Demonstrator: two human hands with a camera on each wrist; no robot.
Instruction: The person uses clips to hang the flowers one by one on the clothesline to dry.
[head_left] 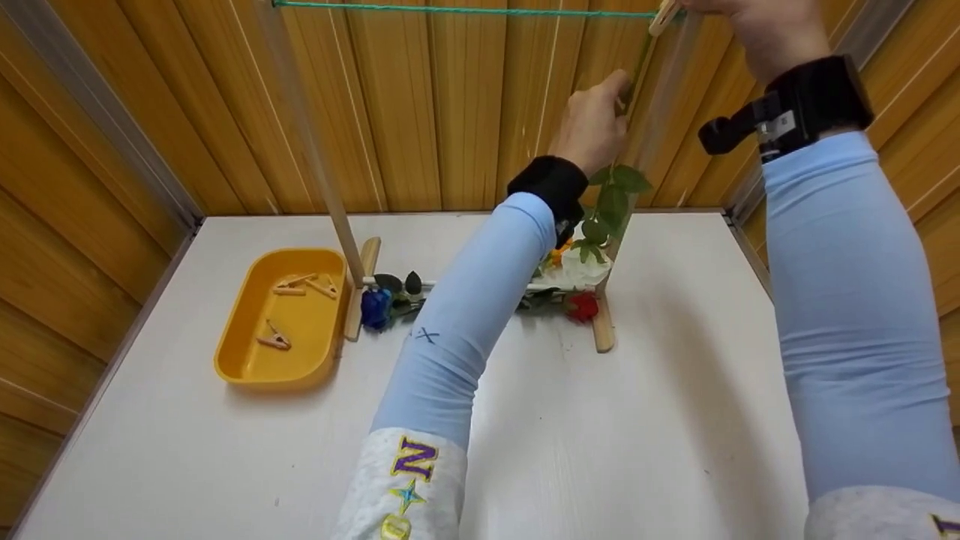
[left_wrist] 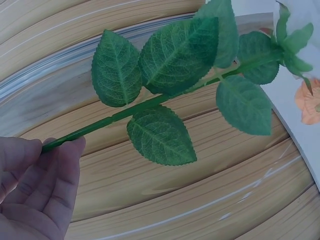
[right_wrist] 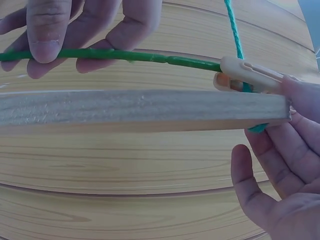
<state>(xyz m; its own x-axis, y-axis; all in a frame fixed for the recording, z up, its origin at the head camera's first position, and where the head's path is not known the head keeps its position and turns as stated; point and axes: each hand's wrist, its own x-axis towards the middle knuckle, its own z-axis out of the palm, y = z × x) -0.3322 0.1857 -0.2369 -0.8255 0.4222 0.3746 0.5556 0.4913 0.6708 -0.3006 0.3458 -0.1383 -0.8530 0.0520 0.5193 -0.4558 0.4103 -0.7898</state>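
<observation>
My left hand (head_left: 596, 124) pinches the green stem (left_wrist: 107, 121) of an artificial white rose between thumb and fingers. The flower hangs head down, its leaves (head_left: 615, 199) below the hand and its pale bloom (head_left: 587, 267) near the tabletop. Up at the right end of a teal string (head_left: 465, 10), my right hand (head_left: 780, 30) pinches a wooden clothespin (right_wrist: 255, 75). In the right wrist view the clothespin's jaws sit over the string and meet the stem's tip. The frame's wooden post (right_wrist: 125, 110) runs alongside the stem, and the right hand's other fingers spread behind its end.
On the white table (head_left: 525, 450), a yellow tray (head_left: 225, 360) at the left holds several clothespins (head_left: 276, 339). A blue rose (head_left: 376, 308) and a red rose (head_left: 581, 306) lie by the frame's base, with an orange flower (left_wrist: 309, 102) close by. Wood-patterned walls (head_left: 465, 112) surround the table.
</observation>
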